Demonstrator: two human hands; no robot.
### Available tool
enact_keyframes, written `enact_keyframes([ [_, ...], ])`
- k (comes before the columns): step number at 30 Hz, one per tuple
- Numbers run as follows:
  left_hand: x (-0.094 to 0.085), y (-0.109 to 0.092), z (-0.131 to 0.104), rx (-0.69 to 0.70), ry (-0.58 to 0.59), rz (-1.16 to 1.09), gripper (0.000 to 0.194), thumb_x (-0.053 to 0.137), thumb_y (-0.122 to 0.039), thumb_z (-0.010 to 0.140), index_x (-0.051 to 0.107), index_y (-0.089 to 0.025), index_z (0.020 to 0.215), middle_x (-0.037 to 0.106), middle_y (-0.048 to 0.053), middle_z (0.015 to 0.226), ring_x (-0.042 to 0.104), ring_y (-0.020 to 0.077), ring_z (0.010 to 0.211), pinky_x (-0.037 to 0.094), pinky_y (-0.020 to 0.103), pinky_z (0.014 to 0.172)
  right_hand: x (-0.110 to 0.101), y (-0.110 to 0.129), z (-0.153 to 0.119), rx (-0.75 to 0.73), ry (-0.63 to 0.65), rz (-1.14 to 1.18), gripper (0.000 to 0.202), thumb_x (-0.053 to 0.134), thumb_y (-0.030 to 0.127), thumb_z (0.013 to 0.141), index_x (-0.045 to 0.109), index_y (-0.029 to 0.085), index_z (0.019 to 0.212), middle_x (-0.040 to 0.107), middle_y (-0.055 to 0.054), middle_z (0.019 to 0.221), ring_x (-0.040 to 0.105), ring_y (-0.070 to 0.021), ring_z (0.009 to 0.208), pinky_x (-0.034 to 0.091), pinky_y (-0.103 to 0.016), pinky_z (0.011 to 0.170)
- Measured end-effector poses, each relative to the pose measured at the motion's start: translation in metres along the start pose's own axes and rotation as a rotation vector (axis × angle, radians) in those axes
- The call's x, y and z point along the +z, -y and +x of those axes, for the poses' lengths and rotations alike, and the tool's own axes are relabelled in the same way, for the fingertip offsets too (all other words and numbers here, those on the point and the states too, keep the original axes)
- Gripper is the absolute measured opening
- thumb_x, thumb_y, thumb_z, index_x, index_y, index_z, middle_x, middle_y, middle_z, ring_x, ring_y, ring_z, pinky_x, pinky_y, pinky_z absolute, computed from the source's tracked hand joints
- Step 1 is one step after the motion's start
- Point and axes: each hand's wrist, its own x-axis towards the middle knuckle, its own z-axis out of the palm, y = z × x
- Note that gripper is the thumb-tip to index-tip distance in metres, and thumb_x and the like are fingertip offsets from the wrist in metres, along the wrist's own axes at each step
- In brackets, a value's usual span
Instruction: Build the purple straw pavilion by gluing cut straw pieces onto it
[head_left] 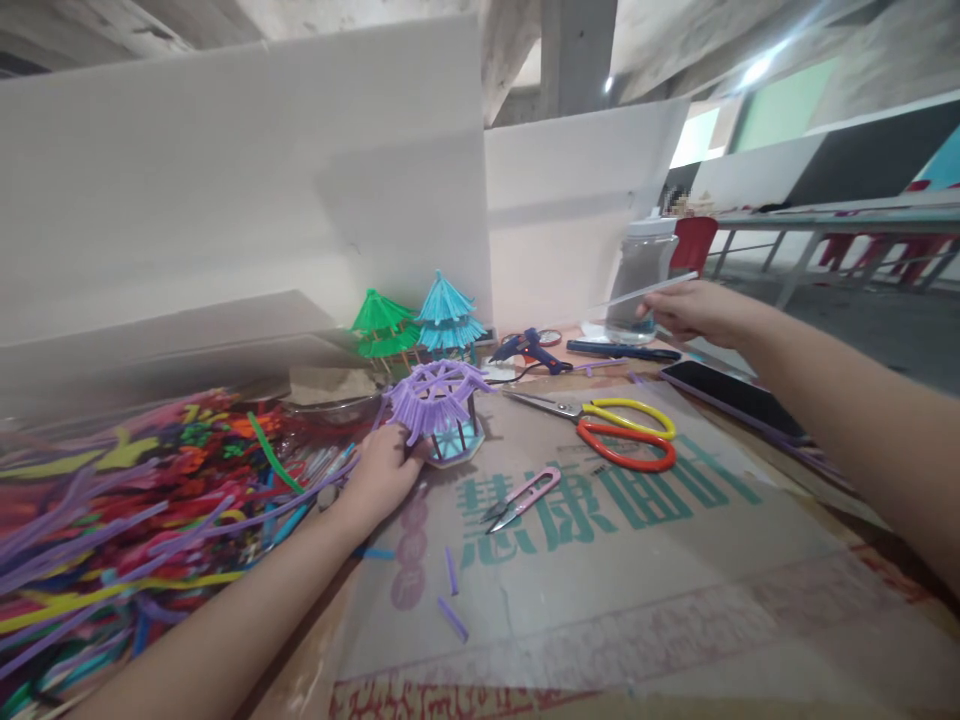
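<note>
My left hand (386, 470) is closed around the left side of a small purple pavilion model (439, 395), its fingers partly hidden behind it. The model has a fringed pipe-cleaner roof, dark posts and a pale blue base. Farther up on the right, my right hand (679, 308) pinches a thin translucent white stick (637, 293), which looks like a glue stick, in front of a clear bottle (641, 265). Below that hand lie a dark blue pen-like tool (622, 351) and a phone (731, 398). A dark blue glue gun (532, 348) rests behind the pavilion.
Yellow-and-red-handled scissors (622, 430) and pink thread snips (525, 497) lie on the printed cardboard (600, 610). Colourful pipe cleaners (150, 530) heap up at the left. Green (382, 325) and blue (448, 315) tiered-roof models stand behind, before white boards (247, 200).
</note>
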Motion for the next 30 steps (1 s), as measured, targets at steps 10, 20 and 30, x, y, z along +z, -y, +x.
enact_keyframes([
  [10,-0.003,-0.001,0.000,0.009,0.038,0.070,0.026,0.047,-0.039,0.093,0.058,-0.018,0.085,0.065,0.009,0.087,0.062,0.0266,0.088,0.047,0.042,0.083,-0.033,-0.022,0.024,0.207,-0.291,0.614,0.056,0.023,0.007,0.096,0.042,0.022,0.045,0.048,-0.002,0.043,0.053,-0.0063,0.050,0.041,-0.034,0.063],
  [20,-0.010,-0.012,-0.001,0.189,-0.023,0.117,0.028,0.051,-0.024,0.089,0.064,-0.018,0.113,0.064,0.013,0.121,0.054,0.0312,0.119,0.042,0.046,0.099,-0.046,0.052,-0.013,-0.155,-0.338,0.597,0.029,0.049,0.025,0.093,0.060,0.013,0.070,0.025,0.011,0.042,0.023,0.0017,0.042,0.017,-0.042,0.054],
  [30,-0.021,-0.023,-0.008,0.325,-0.085,0.260,0.035,0.046,-0.016,0.079,0.065,-0.017,0.108,0.062,0.014,0.111,0.052,0.0313,0.112,0.036,0.051,0.104,0.073,0.100,-0.110,-0.872,0.154,-0.514,0.022,0.056,0.031,0.095,0.074,0.024,0.104,0.072,-0.002,0.075,0.060,-0.0133,0.063,0.038,-0.025,0.057],
])
